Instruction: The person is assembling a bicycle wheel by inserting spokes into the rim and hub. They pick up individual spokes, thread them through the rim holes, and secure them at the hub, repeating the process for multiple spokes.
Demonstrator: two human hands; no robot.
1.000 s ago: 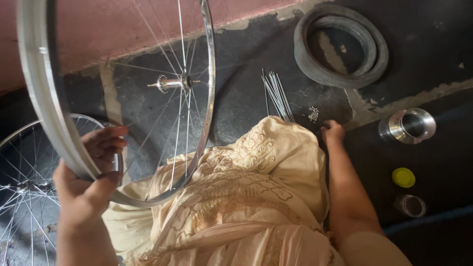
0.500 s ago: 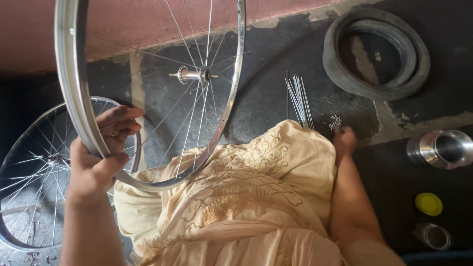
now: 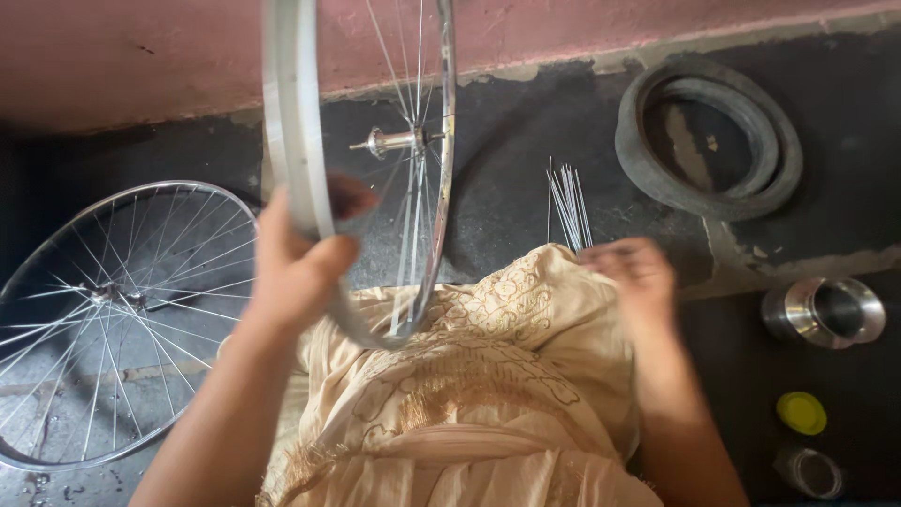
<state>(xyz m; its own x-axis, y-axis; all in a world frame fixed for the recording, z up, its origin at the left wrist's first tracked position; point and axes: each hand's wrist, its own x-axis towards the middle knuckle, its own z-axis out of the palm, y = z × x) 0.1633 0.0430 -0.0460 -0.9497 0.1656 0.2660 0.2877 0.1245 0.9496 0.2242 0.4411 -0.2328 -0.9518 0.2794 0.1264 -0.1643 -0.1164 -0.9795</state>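
Dark, cracked concrete floor [image 3: 526, 178], pink wall strip [image 3: 141, 56] along far edge. Big silver spoked wheel [image 3: 103, 319] flat on floor, out past left fingers. Black rubber tyre [image 3: 713, 141] beyond right fingers. Shiny silver bike rim with thin spokes and metal hub [image 3: 298, 122] stands upright; left hand [image 3: 296, 263] wraps rim, fingers closed round it. Right hand [image 3: 638, 277] blurred on cream cloth [image 3: 469, 376]; finger spread unclear. Loose thin silver spokes [image 3: 568, 202] just beyond right fingertips. Steel cup [image 3: 826, 312], yellow lid [image 3: 801, 412] off to right.
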